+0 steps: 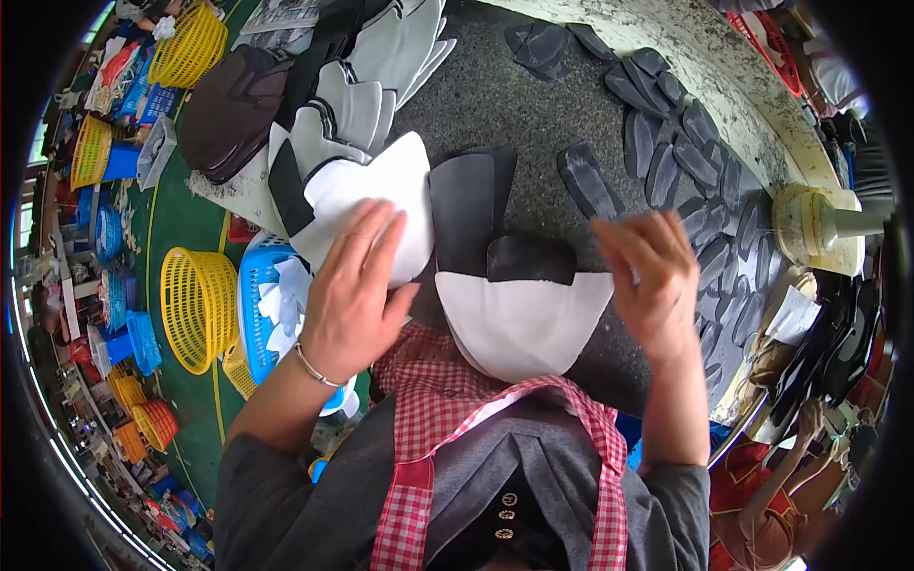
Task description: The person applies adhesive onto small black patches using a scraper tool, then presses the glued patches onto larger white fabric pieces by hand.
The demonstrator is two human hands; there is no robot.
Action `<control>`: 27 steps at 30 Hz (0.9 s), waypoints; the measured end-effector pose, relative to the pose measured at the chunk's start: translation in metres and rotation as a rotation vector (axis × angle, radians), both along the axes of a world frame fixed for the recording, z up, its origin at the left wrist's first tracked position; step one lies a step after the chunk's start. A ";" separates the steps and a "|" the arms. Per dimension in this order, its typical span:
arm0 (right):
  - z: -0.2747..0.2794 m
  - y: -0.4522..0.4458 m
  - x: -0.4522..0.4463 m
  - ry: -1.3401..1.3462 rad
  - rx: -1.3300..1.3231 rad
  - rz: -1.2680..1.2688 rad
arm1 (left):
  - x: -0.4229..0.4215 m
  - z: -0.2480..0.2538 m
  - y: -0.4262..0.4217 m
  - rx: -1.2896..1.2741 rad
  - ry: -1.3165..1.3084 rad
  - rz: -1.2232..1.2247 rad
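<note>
My left hand (357,285) lies with its fingers stretched out on a white curved piece (409,181), left of centre. My right hand (652,276) is raised at the right with its fingers curled and fingertips close together; whether something small is between them is hidden. Between my hands, near the table's front edge, is a white half-round piece (528,319). A small black piece (531,259) overlaps its straight edge. Just behind lie dark flat pieces (464,205). One dark oval piece (588,181) is a little beyond my right fingertips.
Many dark oval pieces (664,176) spread along the right of the dark table (562,114). Stacked grey pieces (395,48) and dark brown pieces (228,109) are at the back left. A yellow basket (198,309) and blue basket (255,305) stand left. Another person's arm (776,485) shows lower right.
</note>
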State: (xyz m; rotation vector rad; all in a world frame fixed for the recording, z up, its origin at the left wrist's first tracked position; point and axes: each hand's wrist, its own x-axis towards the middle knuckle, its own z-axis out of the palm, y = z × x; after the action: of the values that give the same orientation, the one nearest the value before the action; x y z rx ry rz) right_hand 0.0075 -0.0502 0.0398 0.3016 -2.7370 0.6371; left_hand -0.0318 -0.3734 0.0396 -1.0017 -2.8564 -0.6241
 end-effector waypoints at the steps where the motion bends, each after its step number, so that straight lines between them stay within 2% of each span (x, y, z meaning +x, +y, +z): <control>1: -0.001 0.004 -0.008 0.096 0.084 0.049 | 0.003 -0.004 -0.007 -0.119 -0.012 0.014; 3: -0.006 0.008 -0.017 0.113 0.277 0.136 | 0.001 -0.007 -0.010 -0.133 -0.003 -0.002; 6: -0.004 0.010 -0.021 -0.038 0.429 0.176 | -0.004 -0.009 -0.008 -0.194 0.090 -0.032; 7: -0.006 0.010 -0.022 -0.007 0.359 0.116 | -0.007 -0.010 -0.006 -0.220 0.134 -0.045; 10: -0.011 0.015 -0.018 0.044 0.087 -0.052 | -0.014 -0.013 -0.015 -0.091 0.103 0.026; 13: -0.012 0.032 -0.004 -0.167 -0.488 -0.314 | -0.019 -0.022 -0.025 0.242 0.117 0.116; 14: -0.012 0.040 0.001 -0.223 -0.630 -0.344 | -0.013 -0.021 -0.022 0.379 0.225 0.192; 15: -0.012 0.047 0.006 -0.278 -0.770 -0.372 | -0.013 -0.011 -0.016 0.445 0.359 0.148; 19: -0.007 0.049 0.012 -0.203 -0.935 -0.362 | 0.023 0.010 0.029 0.322 0.423 -0.365; 21: 0.001 0.041 0.016 -0.154 -1.017 -0.352 | 0.036 -0.001 0.060 0.310 0.120 -0.560; 23: 0.010 0.032 0.022 -0.105 -1.099 -0.338 | 0.035 -0.025 0.068 0.144 -0.071 -0.673; 24: 0.013 0.028 0.027 -0.129 -1.132 -0.291 | 0.035 -0.018 0.067 0.170 -0.221 -0.678; 27: 0.017 0.013 0.047 -0.264 -1.243 -0.140 | 0.009 -0.008 0.053 0.463 -0.555 -0.647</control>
State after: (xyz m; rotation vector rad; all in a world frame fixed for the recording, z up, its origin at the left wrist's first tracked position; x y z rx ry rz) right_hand 0.0548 -0.0375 0.0572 -0.2868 -1.9838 2.1963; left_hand -0.0224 -0.3201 0.0314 -1.8829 -2.4832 -1.7509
